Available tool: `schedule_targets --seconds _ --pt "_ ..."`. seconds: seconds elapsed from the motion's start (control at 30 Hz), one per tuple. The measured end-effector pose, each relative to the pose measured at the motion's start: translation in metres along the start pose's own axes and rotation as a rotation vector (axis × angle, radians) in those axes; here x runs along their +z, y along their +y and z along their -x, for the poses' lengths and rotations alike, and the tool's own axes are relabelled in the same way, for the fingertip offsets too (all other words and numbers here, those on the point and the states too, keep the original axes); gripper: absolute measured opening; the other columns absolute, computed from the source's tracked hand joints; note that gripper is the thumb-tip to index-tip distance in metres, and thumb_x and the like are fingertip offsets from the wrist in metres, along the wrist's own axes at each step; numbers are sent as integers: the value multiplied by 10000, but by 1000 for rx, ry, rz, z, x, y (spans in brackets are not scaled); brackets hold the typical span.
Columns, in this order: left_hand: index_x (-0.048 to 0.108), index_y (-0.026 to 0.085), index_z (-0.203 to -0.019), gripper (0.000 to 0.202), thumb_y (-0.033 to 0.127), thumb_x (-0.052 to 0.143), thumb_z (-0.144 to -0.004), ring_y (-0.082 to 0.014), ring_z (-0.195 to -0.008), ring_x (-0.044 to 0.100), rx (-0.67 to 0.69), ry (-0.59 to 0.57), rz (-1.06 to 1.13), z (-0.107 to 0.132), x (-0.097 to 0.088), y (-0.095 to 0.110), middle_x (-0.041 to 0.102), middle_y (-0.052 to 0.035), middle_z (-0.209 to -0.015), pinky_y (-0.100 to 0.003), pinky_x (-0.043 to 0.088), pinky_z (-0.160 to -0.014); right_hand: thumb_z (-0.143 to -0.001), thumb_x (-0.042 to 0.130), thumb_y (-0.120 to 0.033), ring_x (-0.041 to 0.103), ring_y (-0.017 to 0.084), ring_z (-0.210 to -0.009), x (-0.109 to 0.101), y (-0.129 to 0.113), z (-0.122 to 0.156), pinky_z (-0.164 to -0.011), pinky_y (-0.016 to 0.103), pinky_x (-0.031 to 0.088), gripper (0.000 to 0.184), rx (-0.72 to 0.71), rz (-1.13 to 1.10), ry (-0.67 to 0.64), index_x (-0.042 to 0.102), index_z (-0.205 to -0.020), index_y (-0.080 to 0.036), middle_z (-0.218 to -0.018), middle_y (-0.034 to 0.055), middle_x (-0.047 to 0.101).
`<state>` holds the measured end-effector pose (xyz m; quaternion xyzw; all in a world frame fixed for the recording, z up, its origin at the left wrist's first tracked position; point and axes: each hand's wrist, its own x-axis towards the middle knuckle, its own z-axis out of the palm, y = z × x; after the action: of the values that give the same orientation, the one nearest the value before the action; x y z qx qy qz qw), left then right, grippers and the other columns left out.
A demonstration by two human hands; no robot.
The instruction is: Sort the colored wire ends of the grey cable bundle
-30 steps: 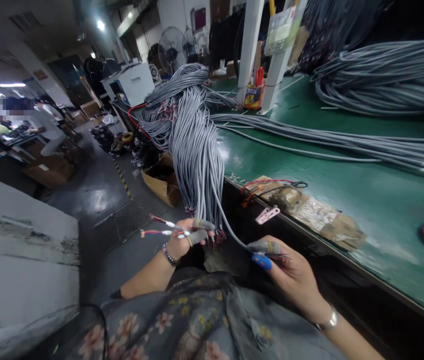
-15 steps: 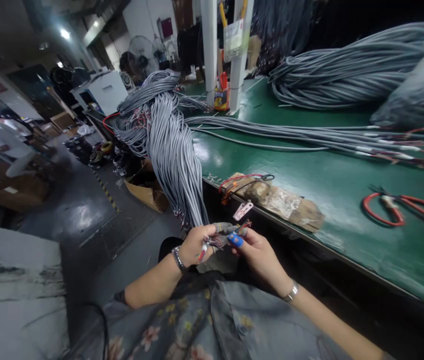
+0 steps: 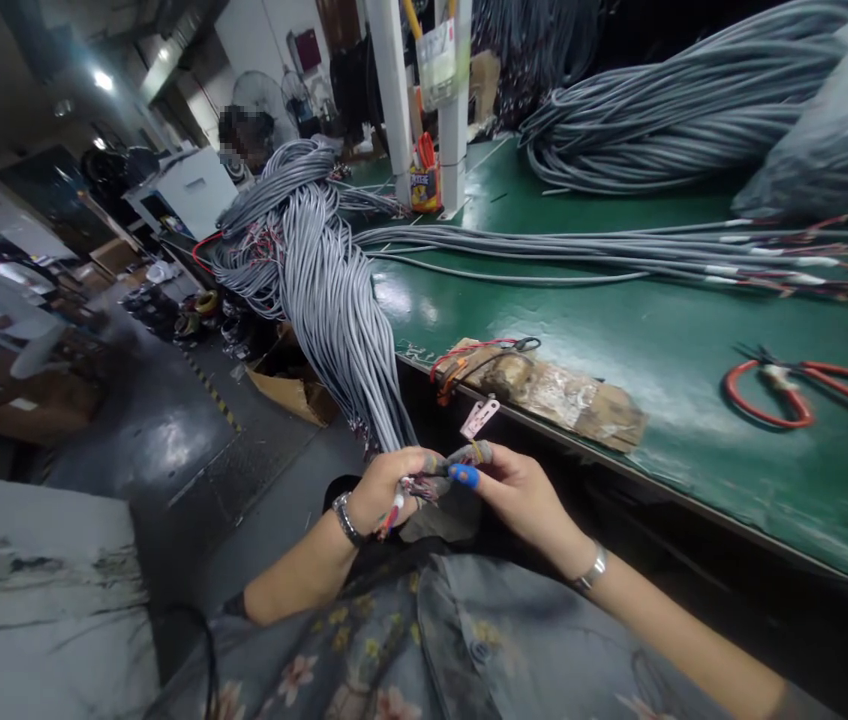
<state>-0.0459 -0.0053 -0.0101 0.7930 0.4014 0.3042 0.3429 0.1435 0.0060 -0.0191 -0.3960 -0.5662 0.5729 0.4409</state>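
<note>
My left hand [image 3: 383, 490] is closed around grey cable ends whose thin coloured wires [image 3: 418, 487] stick out below the thumb. Close against it, my right hand [image 3: 525, 495] pinches at the same cable ends, a blue cover on its thumb and a grey cover on a finger. What exactly lies between the right fingertips is too small to make out. Behind the hands, a thick bundle of grey cables [image 3: 334, 290] hangs over the table edge towards my lap. A pale pink clip [image 3: 479, 419] sits at the table edge just above my right fingers.
On the green table [image 3: 679, 340] lie a taped wooden block [image 3: 551, 395], red-handled pliers [image 3: 776, 395] and a row of grey cables [image 3: 544, 245]. A large cable coil [image 3: 664, 120] rests at the back. A cardboard box [image 3: 289, 380] stands on the floor; other people work far left.
My right finger has swung over the cable ends, and the reddish wire tips that stood up beside it no longer show. My left hand keeps its hold. The view has shifted slightly.
</note>
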Motion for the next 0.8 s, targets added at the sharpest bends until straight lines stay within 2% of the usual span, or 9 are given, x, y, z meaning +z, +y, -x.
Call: schedule_targets --seconds 0.1,0.2,0.33,0.47,0.57,0.7,0.8 --pt "654 138 -873 148 215 545 -808 -184 -811 630 6 -9 -9 -1 1 2 688 -100 -907 -278 490 -752 -605 756 -559 542 151 -559 2 0 -2 -559 283 476 383 46 -29 7 625 -637 -200 -591 1 621" --pt "618 155 -776 129 282 602 -767 -157 -677 575 -20 -17 -77 -1 5 3 642 -56 -751 -254 461 -661 -581 764 -572 499 132 -527 5 1 -2 -523 266 445 416 82 -45 37 589 -604 -195 -550 -17 576" --pt "566 162 -654 133 262 628 -717 -125 -567 480 -92 79 -105 -2 10 7 547 -10 -620 -240 392 -556 -572 774 -564 487 127 -531 9 -1 -2 -525 261 435 418 115 -69 54 581 -592 -194 -553 -19 568" --pt "588 155 -641 254 376 637 -756 -120 -556 521 -281 176 186 -8 10 17 568 -4 -586 -238 426 -564 -593 754 -583 541 146 -577 10 -5 -3 -603 282 480 408 138 -151 54 611 -614 -201 -604 4 624" --pt "614 140 -641 370 495 695 -707 -138 -561 586 -437 268 430 -12 8 21 615 -25 -573 -258 490 -583 -618 736 -588 585 169 -618 11 -5 -2 -655 300 503 399 130 -170 5 629 -622 -203 -618 18 654" --pt "646 118 -617 415 517 761 -629 -130 -505 590 -489 317 558 -14 4 23 622 -34 -528 -263 518 -563 -643 728 -570 608 180 -651 10 -2 0 -674 301 509 379 82 -139 -35 658 -643 -198 -645 23 682" --pt "658 107 -619 437 520 795 -576 -129 -499 598 -513 289 618 -13 1 23 642 -44 -543 -268 530 -569 -664 715 -563 601 176 -638 8 2 0 -659 299 506 369 61 -93 -15 672 -657 -197 -667 28 698"
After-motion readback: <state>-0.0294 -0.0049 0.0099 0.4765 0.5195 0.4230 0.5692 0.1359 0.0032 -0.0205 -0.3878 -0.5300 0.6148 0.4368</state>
